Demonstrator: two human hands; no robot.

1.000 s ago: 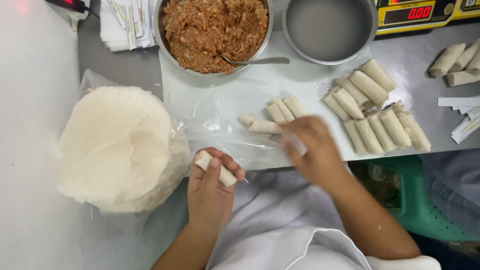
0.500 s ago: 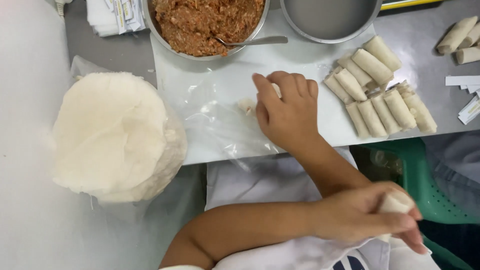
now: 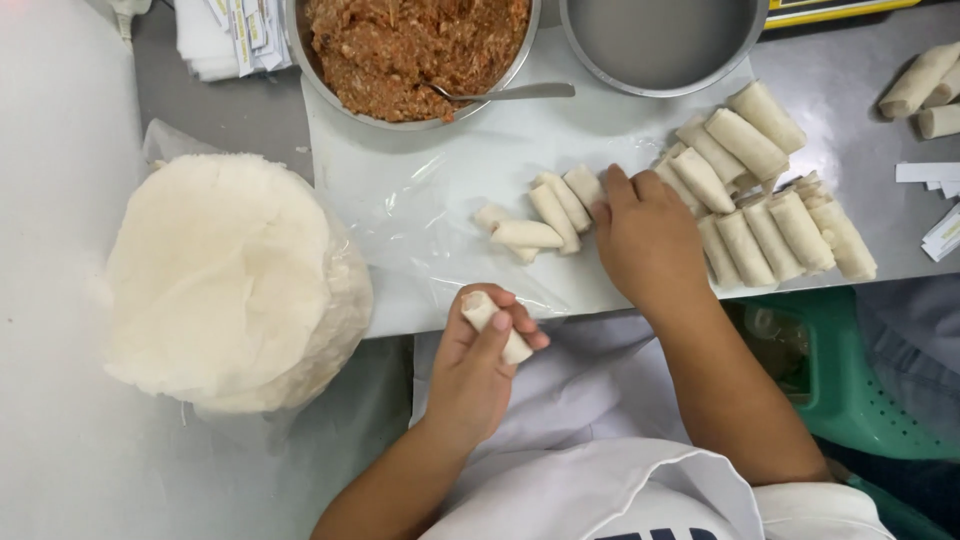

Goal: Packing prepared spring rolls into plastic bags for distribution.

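Note:
My left hand (image 3: 480, 365) is held just below the table's edge over my white apron, shut on one small rolled spring roll (image 3: 492, 322). My right hand (image 3: 648, 240) lies palm down on the clear plastic sheet (image 3: 430, 190). Its fingertips touch the right end of a small cluster of short rolls (image 3: 545, 212). To its right lies a bigger pile of finished spring rolls (image 3: 765, 205).
A stack of round white wrappers (image 3: 225, 280) sits in plastic at the left. A metal bowl of brown minced filling (image 3: 415, 50) with a spoon (image 3: 505, 93) stands at the back, with an empty metal bowl (image 3: 660, 40) beside it. More rolls (image 3: 925, 90) lie far right. A green stool (image 3: 850, 390) is below.
My left hand, still holding a roll, swung from the far lower right back to the middle by the table's edge. My right hand shifted right along the sheet, uncovering the short rolls.

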